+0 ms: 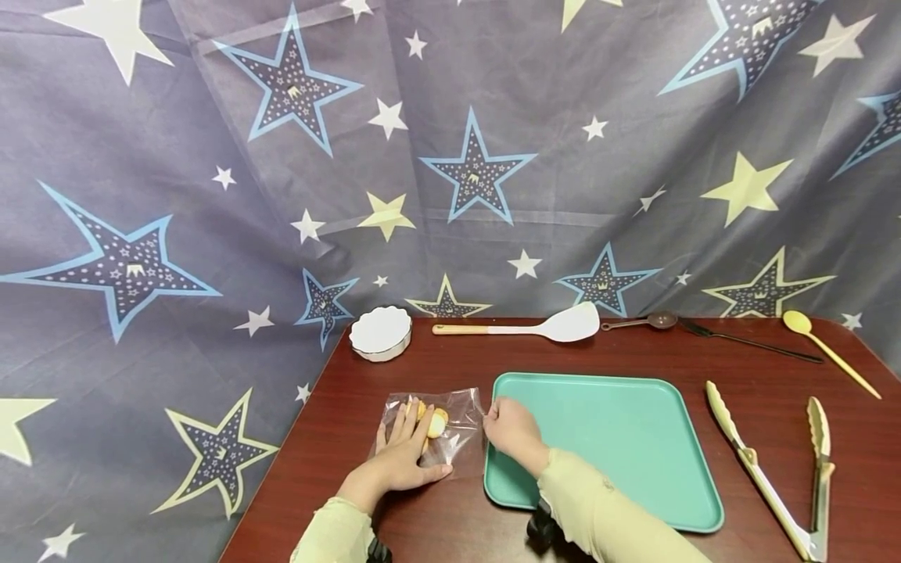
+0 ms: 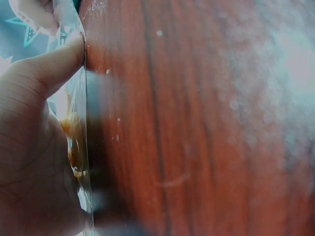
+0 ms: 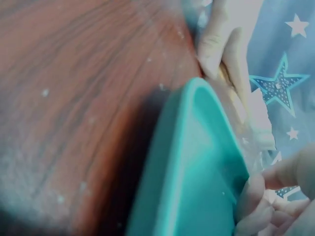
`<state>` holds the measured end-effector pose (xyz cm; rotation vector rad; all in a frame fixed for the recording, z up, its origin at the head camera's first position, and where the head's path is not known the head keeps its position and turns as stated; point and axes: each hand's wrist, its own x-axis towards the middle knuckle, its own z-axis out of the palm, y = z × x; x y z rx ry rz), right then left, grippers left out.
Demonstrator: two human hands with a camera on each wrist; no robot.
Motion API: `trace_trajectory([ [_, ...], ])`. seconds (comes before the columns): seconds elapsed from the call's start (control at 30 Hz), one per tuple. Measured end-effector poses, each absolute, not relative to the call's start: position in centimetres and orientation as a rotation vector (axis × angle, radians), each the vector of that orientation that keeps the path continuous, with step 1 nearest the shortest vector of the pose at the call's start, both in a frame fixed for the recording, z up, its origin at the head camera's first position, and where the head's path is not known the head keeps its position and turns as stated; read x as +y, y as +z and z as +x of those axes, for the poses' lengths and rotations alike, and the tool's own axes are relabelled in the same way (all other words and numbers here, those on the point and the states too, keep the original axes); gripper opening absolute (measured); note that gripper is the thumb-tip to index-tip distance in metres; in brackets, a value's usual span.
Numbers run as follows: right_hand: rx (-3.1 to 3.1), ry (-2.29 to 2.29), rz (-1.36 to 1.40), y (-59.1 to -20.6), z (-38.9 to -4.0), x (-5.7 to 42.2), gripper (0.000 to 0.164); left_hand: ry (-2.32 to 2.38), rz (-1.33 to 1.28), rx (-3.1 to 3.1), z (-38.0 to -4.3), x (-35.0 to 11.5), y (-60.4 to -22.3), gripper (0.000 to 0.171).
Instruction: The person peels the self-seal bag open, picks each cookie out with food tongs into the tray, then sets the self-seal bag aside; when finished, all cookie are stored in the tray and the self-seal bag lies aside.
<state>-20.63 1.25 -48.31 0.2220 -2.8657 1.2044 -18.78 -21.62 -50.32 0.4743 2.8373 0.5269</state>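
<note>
Film is glinting on a clear bag (image 1: 461,407), which is lying on the left part of the dark red surface (image 1: 436,363), close beside the left rim of a green tray (image 1: 612,446). Yellow-and-white pieces (image 1: 438,424) are sitting inside it, partly hidden from me by the left hand (image 1: 401,461). That hand is lying spread over the bag, its fingers extended and its thumb resting toward the near side. The right hand (image 1: 514,428) is curling its fingers at the bag's right edge, by the tray's left rim, and seems to be pinching the film; my right wrist view is leaving the exact grip blurred.

From my remote seat I am reading this step as steadying the bag while working at its right edge, probably the mouth. The next move, I am judging, is calling for a secure pinch on the film and light pressure from the left palm, so nothing inside is getting crushed.

A white fluted dish (image 1: 380,332) is standing far left, and tongs (image 1: 773,494) are lying right of the tray.
</note>
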Motion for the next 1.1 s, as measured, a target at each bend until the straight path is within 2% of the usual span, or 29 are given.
trace_trajectory([
  [0.23, -2.895, 1.260, 0.170, -48.1, -20.8, 1.4, 0.020, 0.539, 0.499, 2.840, -18.8, -21.7, -50.3, 0.110],
  [0.43, -2.872, 1.218, 0.170, -48.0, -20.8, 1.0, 0.028, 0.514, 0.470, 2.811, -18.5, -21.4, -49.4, 0.106],
  [0.67, -2.864, 1.236, 0.183, -48.4, -21.3, 1.1, 0.021, 0.528, 0.475, 2.831, -18.6, -21.5, -49.7, 0.108],
  [0.77, -2.840, 1.365, 0.160, -48.5, -21.4, 1.4, 0.019, 0.543, 0.457, 2.852, -18.7, -21.7, -49.8, 0.098],
  [0.93, -2.780, 1.608, 0.076, -48.5, -21.5, 1.7, 0.016, 0.555, 0.488, 2.935, -18.7, -21.9, -49.3, 0.064],
  [1.1, -2.764, 1.701, -0.028, -48.7, -21.5, 1.8, 0.019, 0.537, 0.598, 3.049, -18.5, -21.9, -48.8, 0.055],
])
